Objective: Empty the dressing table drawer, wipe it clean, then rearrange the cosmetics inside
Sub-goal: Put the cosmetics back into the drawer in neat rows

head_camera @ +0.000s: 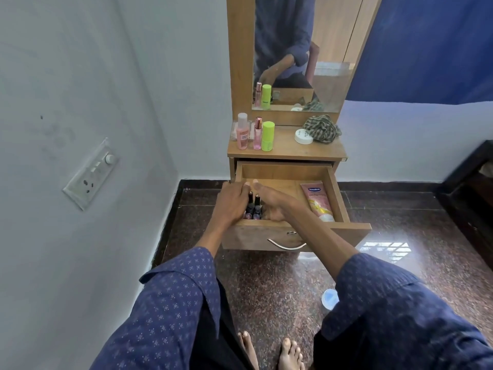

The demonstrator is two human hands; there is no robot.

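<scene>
Hands in open drawer (338, 193) — left hand (232, 202) and right hand (269, 201), fingers straight, flank dark nail-polish bottles (253, 206); pink tube (318, 201) lies well right.

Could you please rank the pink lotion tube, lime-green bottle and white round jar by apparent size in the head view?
1. Pink lotion tube, lying in the drawer
2. Lime-green bottle
3. White round jar

The tube lies nearer the camera, so its lead is unsure.

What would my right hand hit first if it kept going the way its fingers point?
Probably the drawer's back wall: the right hand's straight fingers point up-left past the nail polish bottles, though depth is hard to judge.
</scene>
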